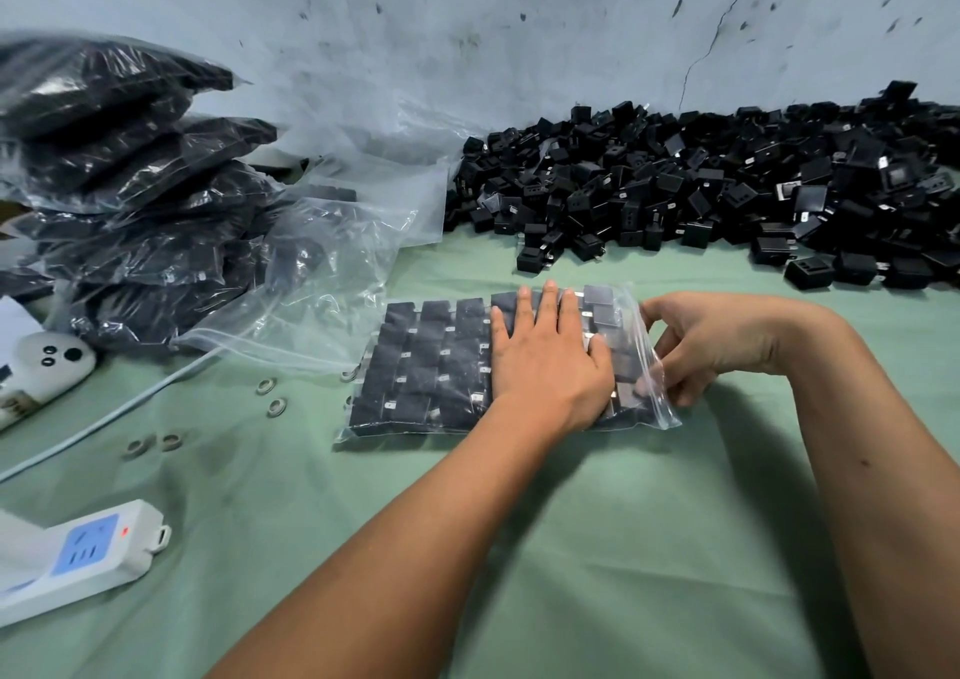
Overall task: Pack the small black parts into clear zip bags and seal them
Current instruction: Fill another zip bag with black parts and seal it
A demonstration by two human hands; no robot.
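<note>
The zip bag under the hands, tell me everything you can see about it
The zip bag is clear, thin plastic, lying flat on the green cloth. It is filled with small black parts in neat rows. The left hand presses flat on top; the right hand pinches its zip edge at the right side. Whether it is sealed is unclear.
</note>
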